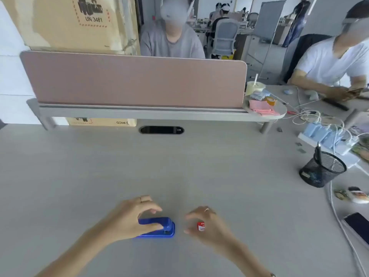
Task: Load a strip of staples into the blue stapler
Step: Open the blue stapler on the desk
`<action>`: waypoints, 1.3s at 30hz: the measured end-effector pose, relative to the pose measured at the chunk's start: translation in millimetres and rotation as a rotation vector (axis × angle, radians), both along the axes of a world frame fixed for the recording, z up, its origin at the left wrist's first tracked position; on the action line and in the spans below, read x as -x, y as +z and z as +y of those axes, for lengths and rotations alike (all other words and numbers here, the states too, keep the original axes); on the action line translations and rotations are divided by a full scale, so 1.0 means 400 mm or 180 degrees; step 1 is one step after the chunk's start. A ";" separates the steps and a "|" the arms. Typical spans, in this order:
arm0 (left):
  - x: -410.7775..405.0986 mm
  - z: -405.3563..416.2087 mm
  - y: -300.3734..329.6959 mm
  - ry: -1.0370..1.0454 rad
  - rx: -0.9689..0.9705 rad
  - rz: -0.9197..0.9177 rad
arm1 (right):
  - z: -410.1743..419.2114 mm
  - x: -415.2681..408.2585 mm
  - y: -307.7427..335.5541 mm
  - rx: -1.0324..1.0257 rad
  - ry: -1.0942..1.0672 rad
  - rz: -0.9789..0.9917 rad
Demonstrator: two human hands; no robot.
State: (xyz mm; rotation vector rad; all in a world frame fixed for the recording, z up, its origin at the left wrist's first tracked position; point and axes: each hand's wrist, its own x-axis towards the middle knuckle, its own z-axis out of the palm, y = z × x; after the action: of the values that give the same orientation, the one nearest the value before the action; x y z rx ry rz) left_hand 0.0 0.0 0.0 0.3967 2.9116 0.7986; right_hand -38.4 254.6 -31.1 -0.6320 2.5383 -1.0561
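Clasping glossy blue stapler: left grip | right grip holds red-white box

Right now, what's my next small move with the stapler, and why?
Probably open the blue stapler with the left hand: it lies shut on the desk, thumb on it, while the right hand seems to cup a small red box, likely staples.

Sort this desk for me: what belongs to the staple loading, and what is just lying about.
For the job: stapler, held by the left hand; red box at the right hand, likely staples.
Lying about: pen cup, phone, charger strip, cup with straw, pink packets.
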 end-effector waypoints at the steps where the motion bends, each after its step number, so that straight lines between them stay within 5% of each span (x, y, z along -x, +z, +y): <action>1: 0.003 0.006 -0.015 -0.0100 0.0079 0.0025 | -0.008 -0.003 -0.009 -0.0029 0.0048 0.0082; 8: 0.015 0.026 -0.114 -0.0262 0.0206 0.0805 | -0.065 -0.020 -0.071 0.0066 0.0240 0.1002; 39: -0.004 0.043 -0.166 0.0086 -0.0753 0.1816 | -0.110 -0.027 -0.094 0.0442 -0.0031 0.1078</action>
State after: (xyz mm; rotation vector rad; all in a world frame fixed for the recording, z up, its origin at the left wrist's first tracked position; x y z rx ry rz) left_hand 1.7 17.3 -66.3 0.7117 3.3438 1.2142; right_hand -27.5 210.7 -68.5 -0.9054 2.7687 -1.2276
